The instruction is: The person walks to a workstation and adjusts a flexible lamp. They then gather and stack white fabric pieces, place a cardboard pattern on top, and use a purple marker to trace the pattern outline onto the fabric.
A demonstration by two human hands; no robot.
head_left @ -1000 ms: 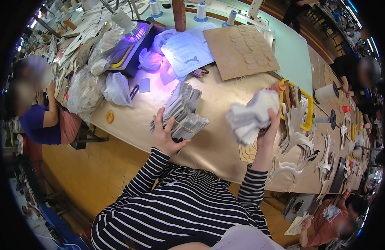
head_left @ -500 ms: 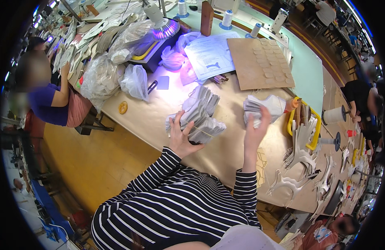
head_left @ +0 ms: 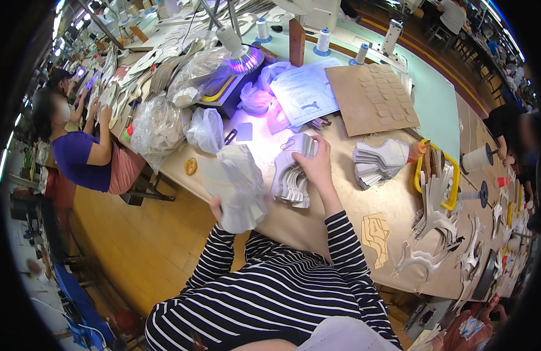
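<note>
So the containers first: there's a yellow tray (head_left: 455,175) off to the right on the table, stuffed with upright pale cut pieces, and on the far left a bunch of clear plastic bags (head_left: 165,120) bulging with more whitish parts, plus one smaller knotted bag (head_left: 205,130) just beside them. The left hand (head_left: 218,207) is lifted off the near edge holding a bundle of white cut pieces in a clear bag (head_left: 238,181), fingers wrapped around its lower end, mostly hidden behind it. The right hand (head_left: 317,167) sits on a fanned stack of grey-white pieces (head_left: 291,175) lying on the table just right of that bundle, fingers curled together over its far top edge. Another loose stack (head_left: 379,164) lies further right, well apart from the hand. The tan worktable (head_left: 341,216) is long and cluttered: a brown cardboard sheet (head_left: 370,99) with small cutouts, a printed paper (head_left: 305,93), thread cones (head_left: 323,41) at the far side, and a lamp (head_left: 247,58) throwing purple light. A co-worker in a purple top (head_left: 77,161) sits at the left; wooden floor below. Compared with half a second ago, the left hand has left the table stack and picked up the bagged bundle, while the right has dropped its white wad and moved over to the fanned stack.
</note>
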